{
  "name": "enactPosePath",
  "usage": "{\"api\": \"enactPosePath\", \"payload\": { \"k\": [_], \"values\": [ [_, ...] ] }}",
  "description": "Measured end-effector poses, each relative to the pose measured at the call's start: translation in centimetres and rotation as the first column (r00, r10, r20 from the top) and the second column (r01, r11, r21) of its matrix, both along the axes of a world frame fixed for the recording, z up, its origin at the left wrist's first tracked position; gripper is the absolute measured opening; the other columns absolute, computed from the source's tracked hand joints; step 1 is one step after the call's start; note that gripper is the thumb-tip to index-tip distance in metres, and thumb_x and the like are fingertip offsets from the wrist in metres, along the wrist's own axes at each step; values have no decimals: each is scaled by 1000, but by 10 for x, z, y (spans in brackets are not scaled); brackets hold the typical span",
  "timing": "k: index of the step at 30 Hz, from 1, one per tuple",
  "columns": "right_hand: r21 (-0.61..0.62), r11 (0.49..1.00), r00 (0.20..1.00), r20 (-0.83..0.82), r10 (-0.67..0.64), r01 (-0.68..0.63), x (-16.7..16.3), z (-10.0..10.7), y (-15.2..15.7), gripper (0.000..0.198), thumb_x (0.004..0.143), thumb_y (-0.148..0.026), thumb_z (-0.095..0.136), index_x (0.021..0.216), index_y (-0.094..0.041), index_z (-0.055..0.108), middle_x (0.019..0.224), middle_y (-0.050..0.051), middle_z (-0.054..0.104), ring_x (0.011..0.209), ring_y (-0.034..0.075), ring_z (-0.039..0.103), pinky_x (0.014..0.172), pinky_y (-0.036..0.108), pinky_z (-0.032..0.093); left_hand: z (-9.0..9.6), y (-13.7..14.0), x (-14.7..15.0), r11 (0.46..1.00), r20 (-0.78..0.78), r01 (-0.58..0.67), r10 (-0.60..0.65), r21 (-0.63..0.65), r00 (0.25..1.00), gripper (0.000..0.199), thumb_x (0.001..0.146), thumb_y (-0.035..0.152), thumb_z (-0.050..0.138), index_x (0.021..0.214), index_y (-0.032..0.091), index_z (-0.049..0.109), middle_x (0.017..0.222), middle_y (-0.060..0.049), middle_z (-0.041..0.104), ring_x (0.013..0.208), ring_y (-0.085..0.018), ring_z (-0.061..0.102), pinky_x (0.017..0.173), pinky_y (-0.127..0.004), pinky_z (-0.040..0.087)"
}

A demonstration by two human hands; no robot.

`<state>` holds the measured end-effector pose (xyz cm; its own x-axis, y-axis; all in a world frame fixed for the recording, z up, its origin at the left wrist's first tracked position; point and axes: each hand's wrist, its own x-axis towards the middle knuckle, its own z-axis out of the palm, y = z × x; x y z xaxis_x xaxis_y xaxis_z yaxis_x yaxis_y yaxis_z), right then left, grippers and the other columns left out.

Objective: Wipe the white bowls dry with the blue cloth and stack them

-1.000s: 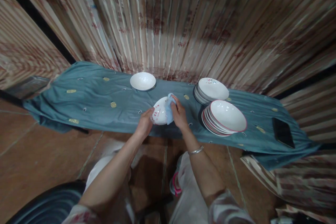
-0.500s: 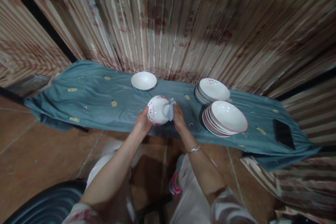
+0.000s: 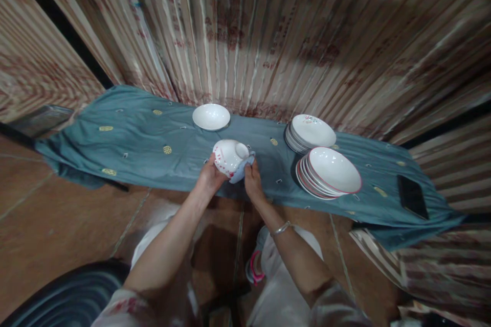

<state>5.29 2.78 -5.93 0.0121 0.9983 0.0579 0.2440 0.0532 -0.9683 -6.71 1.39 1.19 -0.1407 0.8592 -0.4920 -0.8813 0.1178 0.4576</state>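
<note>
A white bowl (image 3: 226, 155) with red flower marks is held tilted above the table's front half, its foot ring turned up and to the right. My left hand (image 3: 210, 178) is closed on the bowl's left rim. My right hand (image 3: 253, 180) is closed on a light blue cloth (image 3: 240, 170), pressed against the bowl's lower right side. The right fingertips are partly hidden by the cloth. Behind the held bowl, another white bowl (image 3: 211, 116) stands upright on the table.
To the right stand a stack of white plates or shallow bowls (image 3: 312, 132) and a leaning stack of red-rimmed bowls (image 3: 334, 170). A dark phone (image 3: 411, 196) lies near the right end of the green tablecloth (image 3: 141, 148). A black round stool (image 3: 69, 296) is at lower left.
My right hand and the cloth have moved down and left, from the bowl's foot to its lower side. The bowl has turned slightly in my left hand.
</note>
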Motion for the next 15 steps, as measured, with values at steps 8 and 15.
{"api": "enactPosePath", "payload": {
  "k": [8, 15],
  "values": [
    [142, 967, 954, 245, 174, -213, -15, -5, -45, 69, 91, -31, 36, 149, -5, 9, 156, 19, 13, 146, 24, 10, 118, 46, 16, 1, 4, -7, 998, 18, -64, 64, 25, 998, 41, 96, 28, 34, 126, 12, 55, 106, -12, 72, 101, -24, 66, 91, -38, 51],
    [270, 884, 835, 511, 205, -382, -19, 4, -60, 62, 87, -13, 33, 147, -4, 21, 156, 20, 13, 146, 30, 8, 115, 54, 22, 2, 6, -8, 991, -31, -113, 115, 65, 993, 40, 96, 27, 33, 122, 12, 59, 101, -10, 73, 98, -22, 67, 92, -34, 50]
  ]
}}
